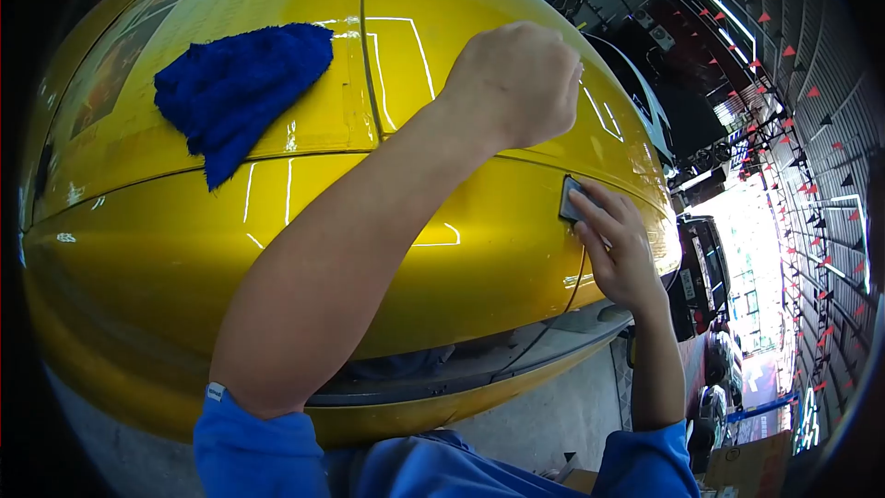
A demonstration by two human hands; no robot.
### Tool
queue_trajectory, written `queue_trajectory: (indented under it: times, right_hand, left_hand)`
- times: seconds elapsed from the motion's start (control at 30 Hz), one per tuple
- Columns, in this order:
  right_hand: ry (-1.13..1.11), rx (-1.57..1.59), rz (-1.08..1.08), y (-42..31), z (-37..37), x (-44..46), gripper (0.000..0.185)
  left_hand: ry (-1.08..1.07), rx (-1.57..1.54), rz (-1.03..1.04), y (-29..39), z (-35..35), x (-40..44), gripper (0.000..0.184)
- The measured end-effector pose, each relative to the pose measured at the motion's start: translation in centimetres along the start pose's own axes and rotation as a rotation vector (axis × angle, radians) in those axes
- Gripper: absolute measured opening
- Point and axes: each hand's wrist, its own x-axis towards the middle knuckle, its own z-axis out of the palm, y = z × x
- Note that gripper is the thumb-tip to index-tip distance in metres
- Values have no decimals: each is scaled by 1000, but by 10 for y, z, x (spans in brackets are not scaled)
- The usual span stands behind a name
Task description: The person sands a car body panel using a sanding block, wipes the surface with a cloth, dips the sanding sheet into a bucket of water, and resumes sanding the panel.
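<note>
Over the yellow car panel (415, 203), my left hand (521, 83) is curled into a fist with its back toward the camera. Its fingertips are hidden, and I cannot make out what, if anything, is inside. Lower and to the right, my right hand (613, 244) grips a small grey block with a dark edge (569, 200), its fingers on the block's face. The block rests on the yellow surface, near a panel seam. A crumpled blue cloth (244, 92) lies on the bodywork, left of my left hand.
A dark trim strip (406, 392) runs along the car's near lower side, above a grey floor (562, 406). Beyond the car at right stand a dark vehicle (705, 277) and a cardboard box (751, 466). Small red and black flags hang along the ceiling.
</note>
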Motion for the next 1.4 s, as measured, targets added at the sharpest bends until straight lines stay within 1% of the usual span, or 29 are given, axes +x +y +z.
queue_trajectory:
  times: [0.37, 0.47, 0.57, 0.73, 0.87, 0.97, 1.27, 1.4]
  right_hand:
    - [12, -13, -31, 7, 3, 5, 37]
    - [21, -2, -20, 4, 2, 11, 37]
    - [18, 5, -21, 5, 3, 4, 37]
    - [26, 11, 0, 3, 4, 6, 36]
    - [30, 9, -25, 5, 4, 8, 35]
    - [25, 17, 5, 2, 3, 10, 35]
    - [30, -38, -33, 2, 4, 7, 36]
    - [22, 1, -13, 1, 3, 7, 37]
  left_hand:
    - [32, 1, 39, -1, -2, -2, 29]
    - [9, -4, -1, 2, -2, -3, 29]
    - [22, 0, 33, 1, -1, -3, 28]
    - [-17, 8, 34, 3, 3, -4, 28]
    - [-54, 32, 15, 1, 0, -4, 28]
    - [-42, 9, 14, 2, 2, -4, 29]
    - [-46, 17, 21, 1, 0, -4, 29]
    - [-60, 42, 31, 3, 1, -5, 28]
